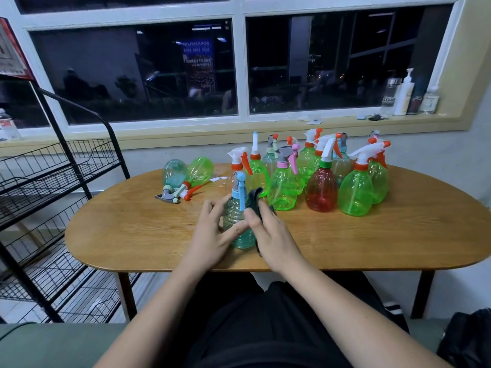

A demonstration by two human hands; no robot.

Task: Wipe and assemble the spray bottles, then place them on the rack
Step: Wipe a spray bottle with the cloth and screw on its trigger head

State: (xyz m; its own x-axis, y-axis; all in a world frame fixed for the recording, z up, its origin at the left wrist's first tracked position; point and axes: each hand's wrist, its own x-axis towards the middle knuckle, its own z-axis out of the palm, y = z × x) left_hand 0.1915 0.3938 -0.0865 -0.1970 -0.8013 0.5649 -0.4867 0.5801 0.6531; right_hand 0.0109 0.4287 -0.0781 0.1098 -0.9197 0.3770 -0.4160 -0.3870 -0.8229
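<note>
Left grip [212, 235] wraps the teal spray bottle [233, 211]; right grip [273, 235] pinches a dark cloth [255, 198] against it. Bottle upright, long axis vertical, blue trigger lever toward the person, near the front edge of the counter [372, 243]. Bare counter either side; wire rack [53, 166] at left.

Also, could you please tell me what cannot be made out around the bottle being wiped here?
All head view:
- Teal bottle: both sides hidden by the left hand and right hand.
- Dark cloth: mostly hidden under the right hand's grip.
- Rear bottles: bodies hidden behind the front bottles.
- Rack: cut off by the left edge.
- Windowsill bottles: labels too small to read.
</note>
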